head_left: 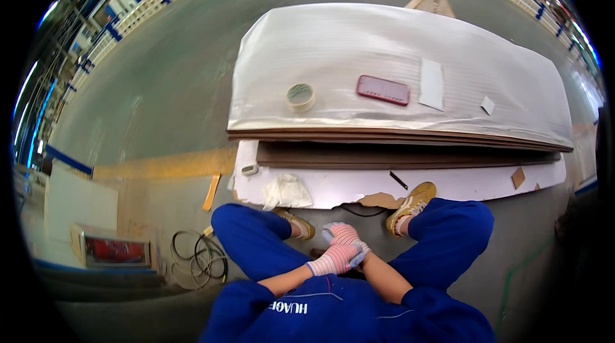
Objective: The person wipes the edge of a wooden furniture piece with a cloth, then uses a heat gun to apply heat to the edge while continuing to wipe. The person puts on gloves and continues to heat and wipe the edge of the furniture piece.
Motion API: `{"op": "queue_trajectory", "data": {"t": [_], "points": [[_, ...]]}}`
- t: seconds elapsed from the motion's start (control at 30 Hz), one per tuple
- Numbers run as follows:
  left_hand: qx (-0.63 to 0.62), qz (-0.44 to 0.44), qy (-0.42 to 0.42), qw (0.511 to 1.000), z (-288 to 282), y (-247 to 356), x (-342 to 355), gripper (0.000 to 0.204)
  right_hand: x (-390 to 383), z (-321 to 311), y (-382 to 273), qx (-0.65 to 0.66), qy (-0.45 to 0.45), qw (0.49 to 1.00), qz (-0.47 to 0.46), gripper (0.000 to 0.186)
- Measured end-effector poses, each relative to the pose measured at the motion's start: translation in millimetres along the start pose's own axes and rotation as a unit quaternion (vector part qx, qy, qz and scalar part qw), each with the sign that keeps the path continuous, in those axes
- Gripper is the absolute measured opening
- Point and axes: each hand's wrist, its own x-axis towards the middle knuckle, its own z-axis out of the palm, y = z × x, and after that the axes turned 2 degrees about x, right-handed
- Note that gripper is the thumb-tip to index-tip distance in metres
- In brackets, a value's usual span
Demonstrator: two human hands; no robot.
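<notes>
My left hand (333, 259) and my right hand (346, 235) rest crossed together in front of my body, between my bent knees. Both wear pink-and-white striped knit gloves with grey palms and fingertips. The left hand is closed around the right one near its wrist. My right hand's fingers curl inward, and I see nothing held in them; part of the palm is hidden. Beyond my feet lies a low stack of brown boards (410, 156), topped by a sheet of silvery-white foam wrap (333, 41).
On the wrap lie a tape roll (300, 96), a red-cased phone (383, 90), a white strip (431, 84) and a small white square (487, 105). A crumpled white cloth (287, 192) lies on the white board (455, 184) underneath. Coiled cable (198, 259) is on the floor at left.
</notes>
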Motion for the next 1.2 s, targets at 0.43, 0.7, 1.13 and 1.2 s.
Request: {"op": "queue_trajectory", "data": {"t": [0.43, 0.7, 1.13, 1.2], "points": [[-0.202, -0.29, 0.454, 0.818, -34, -191, 33, 0.036, -9, -3, 1, -0.021, -0.084, 0.964, 0.251, 0.039], [0.243, -0.544, 0.397, 0.699, -61, -227, 53, 0.098, -18, -1, 3, 0.013, -0.077, 0.971, 0.225, 0.039], [-0.667, -0.104, 0.314, 0.667, -94, -124, 30, 0.059, 18, -28, 46, -0.027, 0.469, 0.87, 0.148, 0.071], [-0.748, -0.07, 0.261, 0.607, -104, -87, 4, 0.058, 27, -45, 37, -0.106, 0.477, 0.864, 0.121, 0.071]]}}
